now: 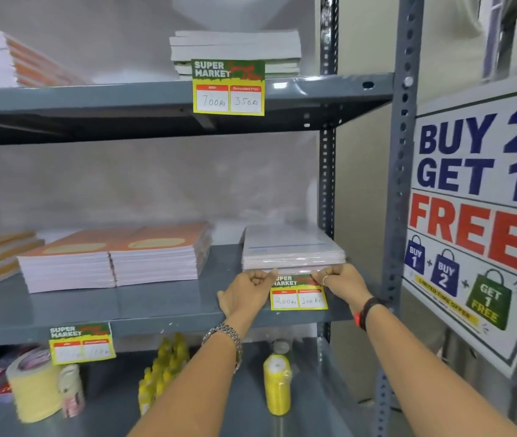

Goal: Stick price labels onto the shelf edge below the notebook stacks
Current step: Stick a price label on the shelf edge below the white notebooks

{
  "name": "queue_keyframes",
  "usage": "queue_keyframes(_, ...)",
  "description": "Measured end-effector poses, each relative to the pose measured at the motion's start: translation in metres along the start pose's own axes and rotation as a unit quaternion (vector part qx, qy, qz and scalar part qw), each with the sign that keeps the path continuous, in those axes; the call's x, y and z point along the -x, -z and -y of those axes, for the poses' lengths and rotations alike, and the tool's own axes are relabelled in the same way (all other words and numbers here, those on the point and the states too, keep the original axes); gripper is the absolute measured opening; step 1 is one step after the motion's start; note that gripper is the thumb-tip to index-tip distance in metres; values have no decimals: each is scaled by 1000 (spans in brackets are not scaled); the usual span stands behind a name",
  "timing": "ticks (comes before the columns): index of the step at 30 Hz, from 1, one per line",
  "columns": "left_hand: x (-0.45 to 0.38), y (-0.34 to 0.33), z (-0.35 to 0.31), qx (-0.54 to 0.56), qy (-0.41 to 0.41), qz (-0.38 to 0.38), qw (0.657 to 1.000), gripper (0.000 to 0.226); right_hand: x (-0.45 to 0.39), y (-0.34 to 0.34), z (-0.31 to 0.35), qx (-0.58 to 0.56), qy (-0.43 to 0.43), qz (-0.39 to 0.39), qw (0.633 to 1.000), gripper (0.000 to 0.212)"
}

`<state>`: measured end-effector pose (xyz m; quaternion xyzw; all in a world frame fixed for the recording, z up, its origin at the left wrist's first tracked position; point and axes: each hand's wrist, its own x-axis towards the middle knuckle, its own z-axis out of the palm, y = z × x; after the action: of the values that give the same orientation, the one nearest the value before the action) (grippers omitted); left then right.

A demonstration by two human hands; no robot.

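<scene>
**Third label going on, middle shelf, right end**

We've got both hands on the price label (299, 293) at the front lip of the middle shelf (156, 310), directly under the plastic-wrapped notebook stack (293, 247). Left hand (247, 293) is curled nearly closed, pinching the label's top-left corner; right hand (344, 283) does the same at top-right. Our read: holding the two upper corners keeps it level and lets us press the top strip against the edge — lower half hangs free below the lip, same as the others.

Readable text:
- This label: "SUPER MARKET" partly covered, boxes "200 Rs" and "100 Rs".
- Top shelf label (228, 87), under the white notebook stack (235, 52): "SUPER MARKET", "700 Rs", "350 Rs".
- Left label (81, 343), on the same edge below the orange-covered notebook stacks (115, 257): header legible, prices too blurred.
- Poster (478, 216) on the upright: "BUY 2 GET 1 FREE", "LIMITED TIME OFFER".

Each visible labelled stack has its tag centred below it — likely so price maps to product.
</scene>
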<state>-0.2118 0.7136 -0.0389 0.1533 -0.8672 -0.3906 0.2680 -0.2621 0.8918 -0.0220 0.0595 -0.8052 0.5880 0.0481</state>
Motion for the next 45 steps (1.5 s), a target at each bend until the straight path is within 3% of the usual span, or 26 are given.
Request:
queue_keyframes(5, 10, 16, 23, 81, -111, 59, 989, 34, 28, 20, -10, 26, 62, 61, 996, 19)
queue_keyframes(11, 22, 28, 46, 24, -243, 71, 967, 33, 56, 23, -13, 188, 161, 41, 968, 24)
queue_keyframes(14, 24, 28, 44, 8, -249, 67, 966, 27, 60, 21, -15, 206, 177, 25, 962, 30)
queue_keyframes(18, 27, 24, 39, -16, -239, 38, 970, 28, 61, 17, -20, 219, 180, -7, 959, 18)
queue_keyframes(29, 34, 14, 34, -37, -190, -14, 981, 28, 60, 4, -29, 246, 218, -63, 942, 11)
queue_keyframes(32, 42, 8, 36, -57, -216, -45, 974, 30, 63, 3, -34, 213, 227, -81, 947, 21)
queue_keyframes(37, 50, -6, 35, -115, -270, 2, 956, 47, 65, -15, -41, 259, 238, -71, 933, 58)
queue_keyframes(40, 45, -7, 35, -142, -267, 0, 953, 36, 60, -22, -42, 275, 236, -77, 929, 60)
queue_keyframes(45, 40, -8, 40, -180, -300, 4, 937, 36, 56, -15, -40, 279, 227, -59, 931, 46)
